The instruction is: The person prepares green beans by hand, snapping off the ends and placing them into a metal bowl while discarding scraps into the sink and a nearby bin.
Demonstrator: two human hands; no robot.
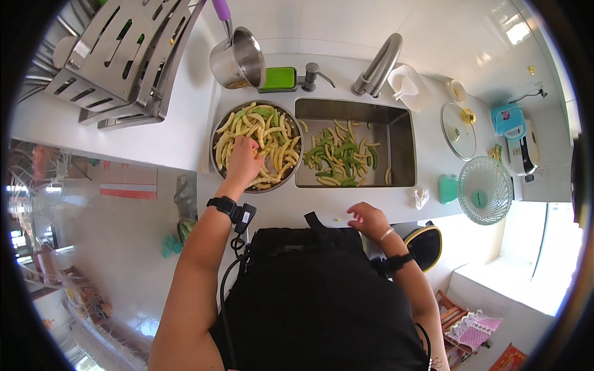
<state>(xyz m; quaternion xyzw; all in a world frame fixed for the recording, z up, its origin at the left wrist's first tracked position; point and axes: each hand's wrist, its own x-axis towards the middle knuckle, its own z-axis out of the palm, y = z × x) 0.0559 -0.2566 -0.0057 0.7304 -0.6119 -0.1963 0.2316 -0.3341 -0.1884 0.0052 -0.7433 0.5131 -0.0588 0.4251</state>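
My left hand (246, 160) reaches over a round metal colander (298, 121) heaped with pale yellow and some green bean pods (260, 123). Its fingertips touch the pods; whether they grip one is hidden. My right hand (369, 221) is at the counter's front edge, fingers curled and apart, holding nothing visible. Just left of it a tiny green piece (337, 220) lies on the counter. Right of the colander, the stainless steel sink (401, 139) has green and yellowish pods (343, 150) scattered on its bottom.
Behind stand a faucet (378, 67), soap dispenser (312, 76), green sponge (280, 79) and tilted saucepan (239, 58). At right are a glass lid (458, 132), a clear plastic basket (485, 190) and a crumpled plastic bag (421, 198). A metal rack (120, 60) stands upper left; a bin (424, 248) is below the counter.
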